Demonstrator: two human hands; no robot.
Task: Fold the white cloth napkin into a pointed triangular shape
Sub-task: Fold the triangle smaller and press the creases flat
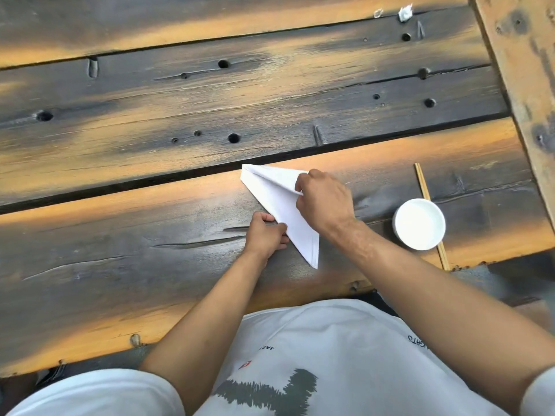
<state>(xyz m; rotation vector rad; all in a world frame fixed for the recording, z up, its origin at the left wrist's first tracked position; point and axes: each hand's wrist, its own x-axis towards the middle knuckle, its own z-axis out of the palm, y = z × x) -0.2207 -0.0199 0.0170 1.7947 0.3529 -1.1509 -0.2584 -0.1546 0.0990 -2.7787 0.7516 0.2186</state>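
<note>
Right, grip first: my right hand point(322, 202) has fingers curled round the upper flap of the white cloth napkin point(282, 205), pinching its folded edge near the top right & drawing it over. My left hand point(265, 235) sits w/ fingers curled against the napkin's left slanted edge, approx midway down, thumb on top, pinning it to the worktop point(120, 259). So both grips are closed on the cloth, neither slack.

The napkin lies on the near plank, already a long narrow wedge: wide end at the far left corner by the plank gap, sharp tip pointing toward me, just right of the left hand. Layers show along the right edge near the tip.

My read: step in hand is bringing the right flap to the centre line. To do it well I'd keep the left hand firm so the tip doesn't swing, lay the flap edge flush w/ the centre line, then run fingers from tip upward to set the crease. Cloth is thin & stiffish, so it should hold.

Further out: white bowl point(420, 224) to the right, resting over chopsticks point(423, 187), well apart from the napkin. Crumpled scraps point(404, 13) lie at the far edge.
</note>
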